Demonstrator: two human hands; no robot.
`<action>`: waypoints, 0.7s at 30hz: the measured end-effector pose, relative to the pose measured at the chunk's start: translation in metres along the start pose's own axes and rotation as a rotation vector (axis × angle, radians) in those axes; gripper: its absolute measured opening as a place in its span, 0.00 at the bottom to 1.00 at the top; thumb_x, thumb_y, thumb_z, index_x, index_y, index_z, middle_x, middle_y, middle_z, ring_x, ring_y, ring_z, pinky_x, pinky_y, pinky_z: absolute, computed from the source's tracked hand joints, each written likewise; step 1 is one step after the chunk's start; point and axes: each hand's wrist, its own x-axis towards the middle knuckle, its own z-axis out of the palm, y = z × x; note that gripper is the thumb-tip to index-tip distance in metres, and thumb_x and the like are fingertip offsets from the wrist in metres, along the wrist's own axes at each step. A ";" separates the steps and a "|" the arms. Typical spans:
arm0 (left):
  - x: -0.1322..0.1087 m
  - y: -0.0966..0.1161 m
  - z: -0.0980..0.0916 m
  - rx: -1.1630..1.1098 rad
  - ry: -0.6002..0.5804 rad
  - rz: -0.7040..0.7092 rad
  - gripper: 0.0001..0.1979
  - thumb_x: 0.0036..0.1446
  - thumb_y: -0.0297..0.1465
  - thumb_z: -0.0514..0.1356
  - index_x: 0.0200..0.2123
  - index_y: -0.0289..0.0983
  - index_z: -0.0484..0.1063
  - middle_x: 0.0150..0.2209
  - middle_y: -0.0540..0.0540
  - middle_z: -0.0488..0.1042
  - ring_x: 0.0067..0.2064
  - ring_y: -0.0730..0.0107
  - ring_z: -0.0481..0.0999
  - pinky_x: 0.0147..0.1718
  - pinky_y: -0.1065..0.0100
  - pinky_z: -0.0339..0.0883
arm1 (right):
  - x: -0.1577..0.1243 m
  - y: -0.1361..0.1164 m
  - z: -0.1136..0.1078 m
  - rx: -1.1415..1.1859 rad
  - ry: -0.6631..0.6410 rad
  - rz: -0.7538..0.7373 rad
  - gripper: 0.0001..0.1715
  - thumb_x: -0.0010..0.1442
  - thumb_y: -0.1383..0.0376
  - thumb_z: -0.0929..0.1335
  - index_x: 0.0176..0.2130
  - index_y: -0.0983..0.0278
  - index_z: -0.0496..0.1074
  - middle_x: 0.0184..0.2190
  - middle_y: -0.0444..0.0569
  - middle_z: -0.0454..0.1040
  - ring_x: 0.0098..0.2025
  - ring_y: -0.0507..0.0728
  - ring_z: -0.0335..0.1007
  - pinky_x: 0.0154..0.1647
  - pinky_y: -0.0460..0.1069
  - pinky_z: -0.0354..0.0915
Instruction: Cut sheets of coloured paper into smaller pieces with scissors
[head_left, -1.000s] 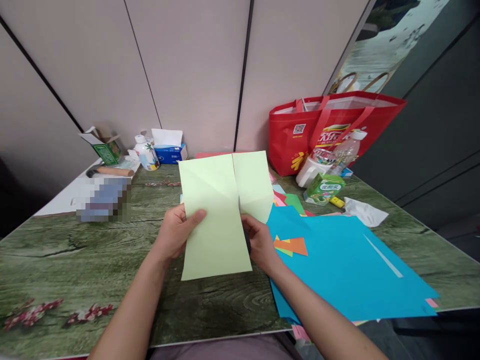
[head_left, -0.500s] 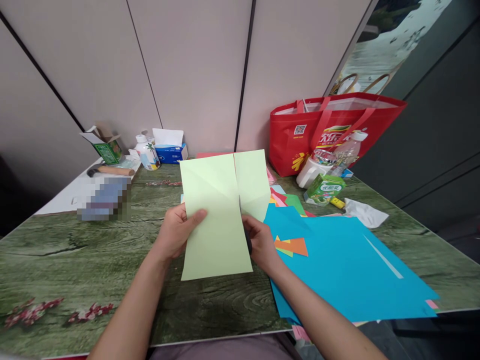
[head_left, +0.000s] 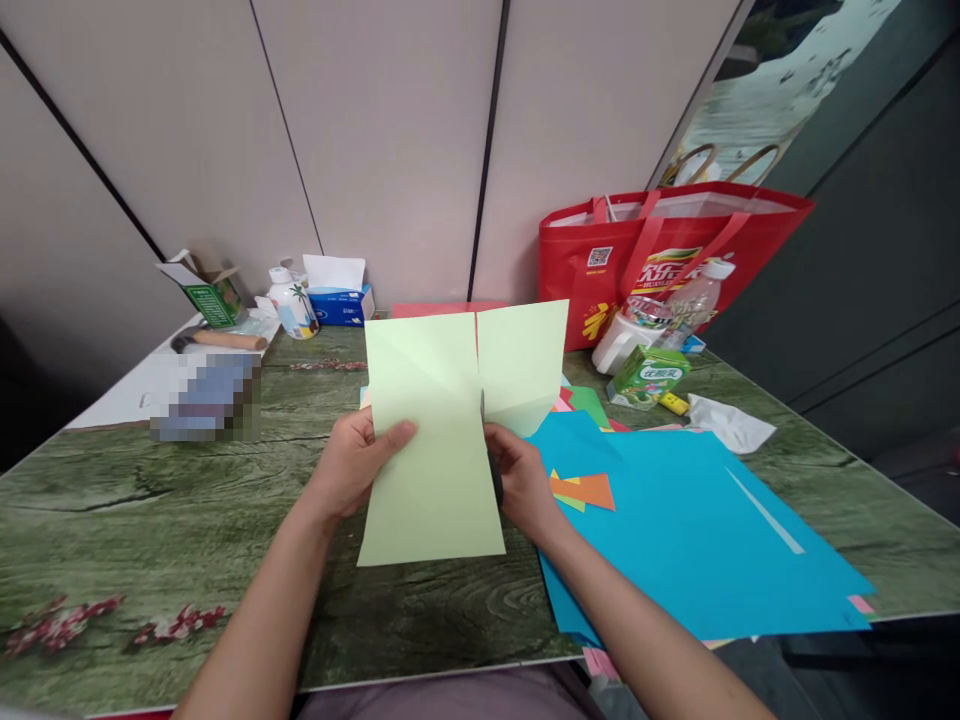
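A pale green sheet of paper (head_left: pixel 429 440) is held up in front of me over the table. My left hand (head_left: pixel 356 462) pinches its left edge, thumb on the near face and fingers behind. On the other side, my right hand (head_left: pixel 523 482) is closed round the dark handle of scissors (head_left: pixel 495 478), mostly hidden by the paper. A bit of blade shows at a slit that runs down from the top edge. Right of the slit, a flap (head_left: pixel 523 350) of the same sheet leans away to the right.
Blue paper sheets (head_left: pixel 697 530) with orange and yellow scraps (head_left: pixel 589 492) lie at right. Behind them stand a green carton (head_left: pixel 649 378) and a red bag (head_left: pixel 585 270). At back left are a hammer (head_left: pixel 225 341), a bottle (head_left: pixel 292 305) and a blue tissue box (head_left: pixel 341 305).
The flap right of the slit has swung further to the right, widening the part of it that shows. Both hands stay in nearly the same place.
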 end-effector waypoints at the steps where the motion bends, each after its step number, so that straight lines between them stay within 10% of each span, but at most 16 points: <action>1: 0.000 0.000 0.000 -0.005 0.001 0.001 0.14 0.42 0.35 0.66 0.34 0.36 0.72 0.29 0.46 0.79 0.23 0.67 0.76 0.22 0.66 0.72 | 0.000 0.000 0.000 0.006 -0.001 -0.001 0.15 0.43 0.64 0.73 0.34 0.62 0.73 0.29 0.46 0.77 0.30 0.55 0.72 0.30 0.48 0.67; 21: 0.000 0.001 -0.001 0.008 0.007 -0.012 0.14 0.43 0.34 0.65 0.35 0.36 0.72 0.29 0.46 0.79 0.23 0.67 0.76 0.21 0.66 0.72 | 0.000 0.002 0.000 0.009 -0.009 0.012 0.16 0.42 0.64 0.74 0.34 0.64 0.74 0.28 0.46 0.77 0.28 0.55 0.72 0.29 0.47 0.66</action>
